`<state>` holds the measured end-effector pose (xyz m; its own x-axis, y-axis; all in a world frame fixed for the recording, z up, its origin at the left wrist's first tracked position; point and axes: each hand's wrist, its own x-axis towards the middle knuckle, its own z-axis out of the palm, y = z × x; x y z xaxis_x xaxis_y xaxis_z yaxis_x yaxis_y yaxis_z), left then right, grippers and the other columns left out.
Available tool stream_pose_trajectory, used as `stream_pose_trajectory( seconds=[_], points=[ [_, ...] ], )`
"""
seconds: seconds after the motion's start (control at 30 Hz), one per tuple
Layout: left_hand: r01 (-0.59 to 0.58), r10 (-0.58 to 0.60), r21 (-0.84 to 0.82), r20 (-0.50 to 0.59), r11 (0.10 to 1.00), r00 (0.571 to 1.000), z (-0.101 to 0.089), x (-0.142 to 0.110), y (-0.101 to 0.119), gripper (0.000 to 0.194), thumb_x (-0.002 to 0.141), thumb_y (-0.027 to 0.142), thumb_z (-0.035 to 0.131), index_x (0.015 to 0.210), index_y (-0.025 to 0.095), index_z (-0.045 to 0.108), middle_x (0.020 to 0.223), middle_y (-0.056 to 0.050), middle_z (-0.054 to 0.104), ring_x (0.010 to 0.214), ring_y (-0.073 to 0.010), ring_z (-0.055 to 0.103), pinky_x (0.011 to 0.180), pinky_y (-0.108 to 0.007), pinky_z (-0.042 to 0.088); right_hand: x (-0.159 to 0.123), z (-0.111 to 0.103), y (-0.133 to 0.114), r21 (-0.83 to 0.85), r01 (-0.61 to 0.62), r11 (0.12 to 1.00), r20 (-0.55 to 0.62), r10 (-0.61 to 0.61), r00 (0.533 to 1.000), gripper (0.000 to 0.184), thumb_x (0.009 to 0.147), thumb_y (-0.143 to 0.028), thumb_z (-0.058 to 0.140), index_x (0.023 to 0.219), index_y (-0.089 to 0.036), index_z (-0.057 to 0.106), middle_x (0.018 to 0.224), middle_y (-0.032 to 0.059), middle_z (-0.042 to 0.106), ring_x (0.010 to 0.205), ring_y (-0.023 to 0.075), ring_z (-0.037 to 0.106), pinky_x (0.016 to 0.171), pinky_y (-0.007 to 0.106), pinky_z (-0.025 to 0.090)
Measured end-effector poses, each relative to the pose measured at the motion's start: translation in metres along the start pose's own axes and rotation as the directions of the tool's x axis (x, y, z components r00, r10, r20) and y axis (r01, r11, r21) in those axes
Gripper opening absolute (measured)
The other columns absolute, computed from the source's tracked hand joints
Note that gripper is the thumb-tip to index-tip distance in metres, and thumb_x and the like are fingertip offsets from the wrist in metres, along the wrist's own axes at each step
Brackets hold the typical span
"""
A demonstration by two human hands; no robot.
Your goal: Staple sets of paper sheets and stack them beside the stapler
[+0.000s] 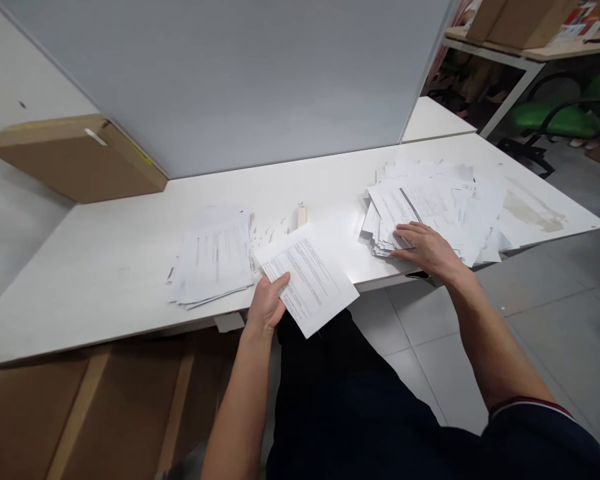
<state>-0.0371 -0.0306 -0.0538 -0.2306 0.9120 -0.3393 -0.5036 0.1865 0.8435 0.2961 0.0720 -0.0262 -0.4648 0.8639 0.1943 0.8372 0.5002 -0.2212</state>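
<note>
My left hand point(269, 300) is closed on the lower left edge of a white printed sheet of paper point(307, 280), its thumb on top. The sheet is tilted and reaches past the table's front edge; whether more sheets lie under it I cannot tell. On the right, my right hand point(425, 248) rests at the near edge of a messy paper pile point(435, 200), fingers stretched over the top sheets and thumb apart from them. To the left of my left hand lies a neater stack of printed papers point(215, 257), slightly fanned at its edges.
A small cream-coloured block point(301, 215) and paper scraps lie on the white table point(125, 247) between the stacks. A grey panel point(280, 80) rises behind. One cardboard box point(85, 160) leans at the left; others point(125, 407) stand underneath. A green chair point(555, 117) is at the right.
</note>
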Motion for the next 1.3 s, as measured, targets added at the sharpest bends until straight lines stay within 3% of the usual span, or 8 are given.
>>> stream_pose_trajectory(
  seconds=[0.27,0.43,0.5,0.7,0.97,1.17,1.23,1.3],
  points=[
    [-0.015,0.015,-0.002,0.020,1.000,1.000,0.000,-0.002,0.000,0.043,0.072,0.019,0.069,0.114,0.016,0.061,0.120,-0.014,0.063,0.113,-0.0286,0.057,0.103,-0.046,0.041,-0.001,-0.018,-0.005,0.065,0.003,0.998,0.063,-0.007,0.998,0.039,0.093,-0.037,0.035,0.108,-0.020,0.066,0.121,0.0067,0.063,0.119,0.0274,0.052,0.093,0.045,0.047],
    [0.055,-0.056,-0.063,-0.007,0.996,0.998,0.004,-0.004,0.005,0.037,0.073,0.015,0.065,0.110,0.012,0.062,0.112,-0.015,0.066,0.114,-0.0291,0.057,0.102,-0.045,0.042,0.003,-0.028,-0.038,0.113,-0.161,0.981,-0.323,0.189,0.927,0.037,0.095,-0.032,0.034,0.109,-0.018,0.065,0.111,0.0118,0.067,0.105,0.0287,0.061,0.082,0.046,0.052],
    [0.080,-0.082,-0.096,-0.013,0.992,0.997,0.004,-0.003,0.006,0.036,0.075,0.014,0.062,0.110,0.009,0.062,0.109,-0.016,0.067,0.114,-0.0291,0.057,0.102,-0.045,0.042,0.003,-0.023,-0.068,0.141,-0.018,0.990,-0.417,0.076,0.906,0.034,0.095,-0.026,0.034,0.115,-0.020,0.061,0.116,0.0110,0.065,0.111,0.0262,0.058,0.086,0.046,0.052],
    [0.079,-0.080,-0.181,0.002,0.980,0.997,0.004,-0.001,0.006,0.036,0.085,0.025,0.052,0.117,0.008,0.058,0.109,-0.016,0.067,0.114,-0.0270,0.057,0.103,-0.044,0.041,-0.011,0.030,-0.165,0.049,0.515,0.856,-0.260,-0.486,0.834,0.024,0.091,-0.015,0.044,0.105,-0.016,0.063,0.108,0.0087,0.069,0.108,0.0252,0.061,0.087,0.045,0.052],
    [0.043,-0.033,-0.249,0.044,0.968,0.998,0.007,-0.002,0.003,0.049,0.086,0.052,0.046,0.111,0.012,0.062,0.121,-0.014,0.062,0.123,-0.0273,0.049,0.105,-0.041,0.039,-0.024,0.056,-0.180,0.078,0.568,0.820,-0.119,-0.557,0.822,0.024,0.089,-0.013,0.045,0.102,-0.012,0.065,0.107,0.0112,0.069,0.105,0.0274,0.061,0.083,0.043,0.052],
    [-0.012,0.011,-0.135,-0.010,0.991,1.000,0.008,-0.006,0.000,0.043,0.068,0.025,0.075,0.106,0.009,0.064,0.108,-0.015,0.068,0.116,-0.0310,0.055,0.104,-0.047,0.039,-0.025,0.051,-0.176,0.305,0.599,0.740,-0.040,-0.619,0.785,0.028,0.092,-0.028,0.045,0.109,-0.015,0.064,0.114,0.0094,0.066,0.115,0.0277,0.054,0.093,0.045,0.048],
    [-0.010,0.007,-0.104,-0.025,0.995,1.000,0.007,-0.007,0.000,0.044,0.067,0.027,0.075,0.105,0.009,0.064,0.107,-0.016,0.068,0.114,-0.0321,0.056,0.103,-0.048,0.040,-0.019,0.044,-0.169,0.443,0.529,0.724,-0.056,-0.567,0.822,0.035,0.091,-0.038,0.047,0.115,-0.016,0.061,0.118,0.0099,0.064,0.116,0.0259,0.054,0.095,0.044,0.047],
    [-0.029,0.029,-0.061,-0.004,0.998,1.000,0.006,-0.010,0.003,0.045,0.068,0.030,0.074,0.107,0.010,0.064,0.109,-0.016,0.068,0.115,-0.0321,0.056,0.102,-0.049,0.040,-0.007,0.037,-0.158,0.542,0.316,0.779,-0.081,-0.326,0.942,0.041,0.091,-0.043,0.045,0.121,-0.018,0.057,0.120,0.0121,0.062,0.114,0.0257,0.055,0.094,0.046,0.047]
  ],
)
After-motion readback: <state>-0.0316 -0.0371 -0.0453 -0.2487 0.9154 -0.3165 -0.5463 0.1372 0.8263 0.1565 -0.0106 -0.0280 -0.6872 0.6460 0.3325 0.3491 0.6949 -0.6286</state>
